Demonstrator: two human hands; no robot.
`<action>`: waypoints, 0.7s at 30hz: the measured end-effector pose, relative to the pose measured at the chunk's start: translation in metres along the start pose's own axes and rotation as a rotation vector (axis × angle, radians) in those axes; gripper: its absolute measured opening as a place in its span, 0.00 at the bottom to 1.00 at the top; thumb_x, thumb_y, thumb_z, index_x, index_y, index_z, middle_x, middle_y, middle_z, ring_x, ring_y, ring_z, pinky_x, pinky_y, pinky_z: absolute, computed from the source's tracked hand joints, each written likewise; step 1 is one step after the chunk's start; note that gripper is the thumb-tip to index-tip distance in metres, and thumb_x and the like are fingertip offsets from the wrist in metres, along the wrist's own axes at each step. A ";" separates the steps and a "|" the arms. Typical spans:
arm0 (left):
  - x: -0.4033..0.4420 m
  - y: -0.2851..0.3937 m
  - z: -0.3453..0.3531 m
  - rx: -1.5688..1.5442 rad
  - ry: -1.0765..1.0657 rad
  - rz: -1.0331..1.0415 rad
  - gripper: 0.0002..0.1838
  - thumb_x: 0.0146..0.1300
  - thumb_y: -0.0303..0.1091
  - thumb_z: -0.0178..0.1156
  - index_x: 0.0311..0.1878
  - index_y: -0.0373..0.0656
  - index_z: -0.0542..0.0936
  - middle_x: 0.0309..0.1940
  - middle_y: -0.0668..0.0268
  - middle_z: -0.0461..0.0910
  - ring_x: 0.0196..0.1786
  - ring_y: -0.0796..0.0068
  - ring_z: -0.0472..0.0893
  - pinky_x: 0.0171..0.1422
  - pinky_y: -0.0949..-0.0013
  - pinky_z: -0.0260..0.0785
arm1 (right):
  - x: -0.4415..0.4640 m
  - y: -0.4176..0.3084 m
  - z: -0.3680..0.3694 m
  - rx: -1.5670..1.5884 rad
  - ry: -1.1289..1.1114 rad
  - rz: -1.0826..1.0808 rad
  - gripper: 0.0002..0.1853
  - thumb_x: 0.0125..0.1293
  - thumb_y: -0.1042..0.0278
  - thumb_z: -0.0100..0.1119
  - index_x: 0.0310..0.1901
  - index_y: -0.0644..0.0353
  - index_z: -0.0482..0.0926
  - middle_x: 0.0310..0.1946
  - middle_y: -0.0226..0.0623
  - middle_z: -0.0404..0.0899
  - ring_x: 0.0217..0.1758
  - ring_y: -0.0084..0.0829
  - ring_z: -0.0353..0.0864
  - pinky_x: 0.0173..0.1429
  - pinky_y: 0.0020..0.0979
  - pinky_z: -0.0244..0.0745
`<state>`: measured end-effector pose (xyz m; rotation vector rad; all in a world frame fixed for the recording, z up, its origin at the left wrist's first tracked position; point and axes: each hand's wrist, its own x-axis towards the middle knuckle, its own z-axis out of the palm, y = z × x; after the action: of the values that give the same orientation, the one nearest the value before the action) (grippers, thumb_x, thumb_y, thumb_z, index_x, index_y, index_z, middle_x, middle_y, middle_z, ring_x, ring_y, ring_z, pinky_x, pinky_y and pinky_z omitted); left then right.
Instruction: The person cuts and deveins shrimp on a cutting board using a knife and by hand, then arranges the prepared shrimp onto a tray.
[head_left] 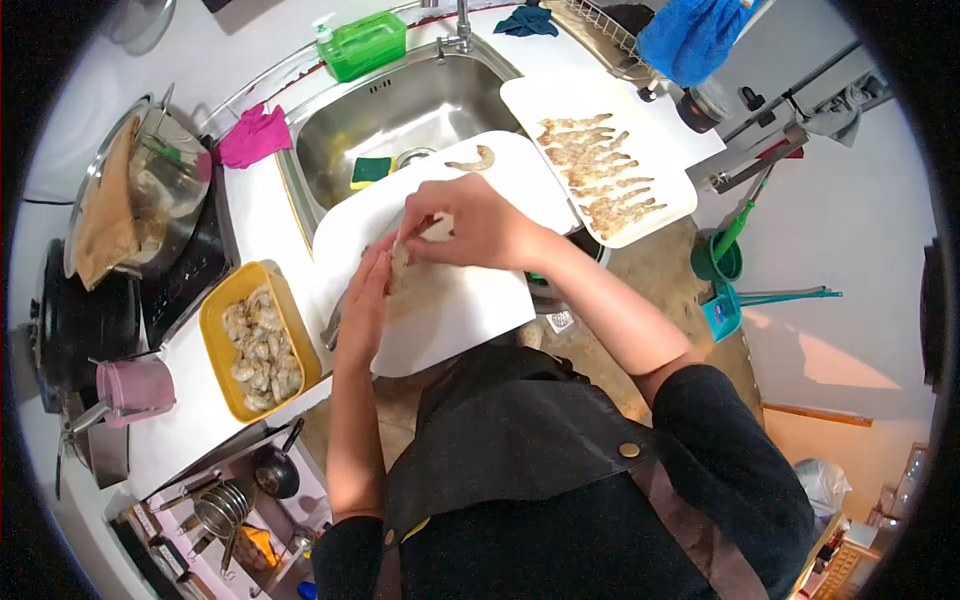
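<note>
Over the white cutting board (460, 315), my left hand (368, 295) and my right hand (470, 222) meet, fingers pinched on a shrimp (399, 262) that they partly hide. A curled shrimp (472, 160) lies by itself at the board's far edge. Beside my left hand shows a strip of a metal tool (334, 325), mostly hidden, possibly a knife. To the left stands a yellow container (212, 345) with many grey shrimp (262, 350) inside. On the right, a cream tray (670, 190) carries a row of straightened shrimp (600, 170).
Behind the board is a steel sink (330, 130) with a green and yellow sponge (373, 172). A pink cloth (256, 137), a green soap holder (365, 48) and a faucet (460, 35) surround it. A large pot (150, 190) and pink pitcher (137, 390) stand left.
</note>
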<state>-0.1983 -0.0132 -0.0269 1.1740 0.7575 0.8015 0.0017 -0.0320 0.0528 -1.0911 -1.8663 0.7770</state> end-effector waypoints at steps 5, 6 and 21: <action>0.043 0.000 0.031 -0.399 -0.098 -0.196 0.20 0.72 0.37 0.53 0.61 0.34 0.74 0.45 0.61 0.81 0.43 0.74 0.81 0.53 0.71 0.74 | 0.000 0.029 -0.072 -0.120 0.123 0.000 0.05 0.56 0.79 0.65 0.36 0.63 0.83 0.33 0.36 0.84 0.39 0.29 0.83 0.47 0.29 0.76; 0.058 -0.001 0.041 -0.339 -0.049 -0.194 0.20 0.71 0.35 0.55 0.60 0.33 0.75 0.43 0.62 0.82 0.42 0.76 0.81 0.51 0.73 0.75 | -0.003 0.038 -0.091 -0.134 0.140 0.055 0.05 0.56 0.78 0.64 0.36 0.64 0.84 0.33 0.35 0.84 0.39 0.27 0.82 0.49 0.28 0.76; 0.275 -0.045 0.192 1.150 0.204 0.177 0.09 0.55 0.34 0.61 0.35 0.45 0.88 0.33 0.60 0.85 0.40 0.56 0.81 0.47 0.59 0.74 | -0.050 0.251 -0.262 -0.371 0.133 0.503 0.04 0.56 0.76 0.65 0.35 0.62 0.85 0.30 0.44 0.82 0.36 0.36 0.81 0.44 0.34 0.76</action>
<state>0.1121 0.1200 -0.0545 2.2199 1.3748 0.6126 0.3430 0.0594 -0.0437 -1.8468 -1.6766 0.6177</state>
